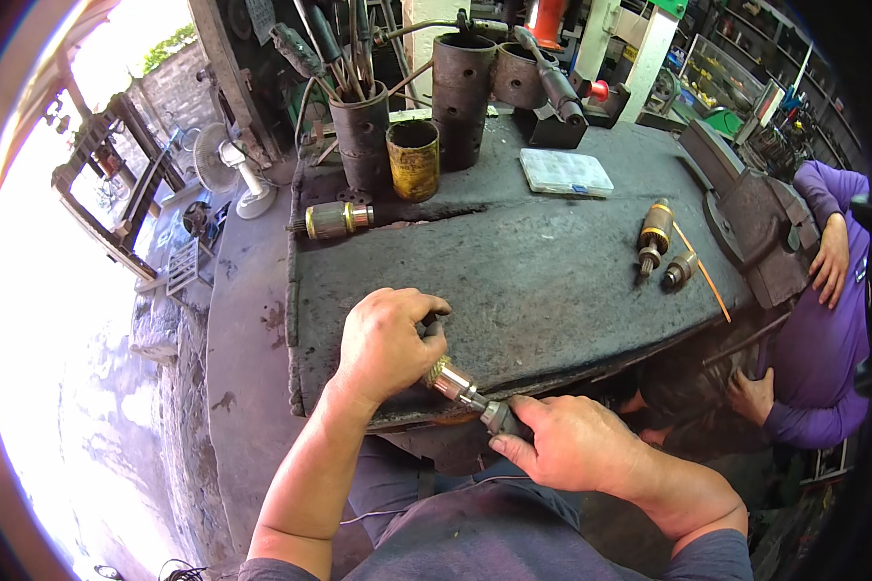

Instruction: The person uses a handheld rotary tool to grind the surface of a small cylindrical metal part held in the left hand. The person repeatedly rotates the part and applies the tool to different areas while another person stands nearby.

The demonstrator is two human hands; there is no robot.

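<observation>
My left hand [389, 344] is closed around one end of a motor armature [452, 379], over the near edge of the dark workbench [513, 261]. Its copper commutator and a short length of shaft show between my hands. At the shaft's other end, my right hand [576, 441] is closed on a dark grey cylindrical part [500, 418] that meets the shaft. My fingers hide much of both pieces. A second armature [334, 221] lies at the bench's left side. Another armature [655, 235] rests at the right, beside a small gear-ended cylinder [681, 270].
A thin orange strip [704, 276] lies near that cylinder. Behind stand a metal tool holder [361, 140], a yellow can [414, 163] and a clear plastic case [566, 172]. A bench vise [761, 228] is at right, near a person in a purple sleeve [819, 416]. A fan [228, 165] stands left.
</observation>
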